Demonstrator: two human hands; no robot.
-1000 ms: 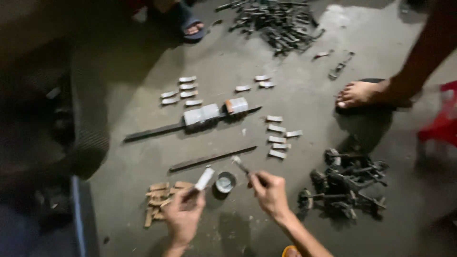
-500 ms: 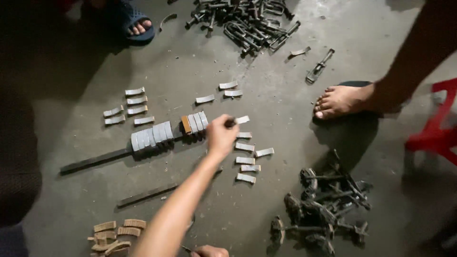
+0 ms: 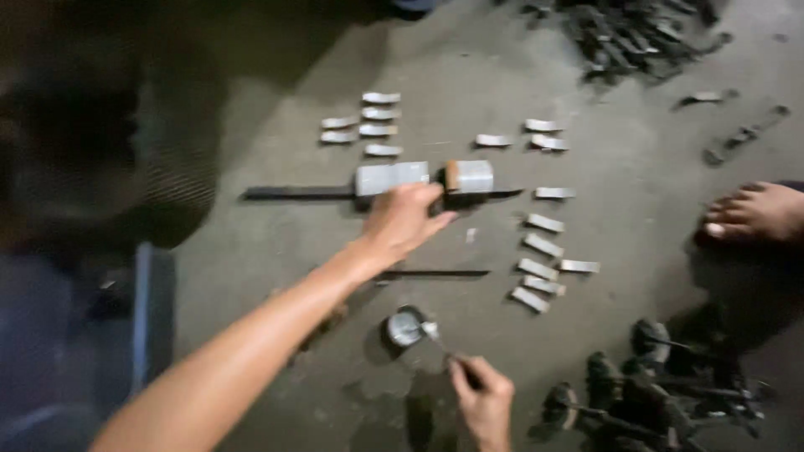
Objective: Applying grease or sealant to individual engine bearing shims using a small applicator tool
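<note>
The left hand (image 3: 406, 222) is reaching out to the long dark bar (image 3: 293, 193) on the floor, its fingers curling down onto the bar between a grey block (image 3: 391, 177) and a second block with an orange end (image 3: 469, 176). Blur is hiding whether it is pinching anything. The right hand (image 3: 484, 398) is staying well below the bar, closing around a thin stick (image 3: 442, 343) whose tip is dipping into a small round tin (image 3: 405, 328).

Flat metal pieces (image 3: 544, 247) are lying in loose rows beyond the bar's right end, with more pieces (image 3: 368, 121) above it. A thin rod (image 3: 444, 273) is lying just below the bar. Another person's bare foot (image 3: 754, 211) is resting far to its right.

The step in hand seems to be seating pieces on the bar. The next move is calling for a steady, square press against the stacked blocks.
</note>
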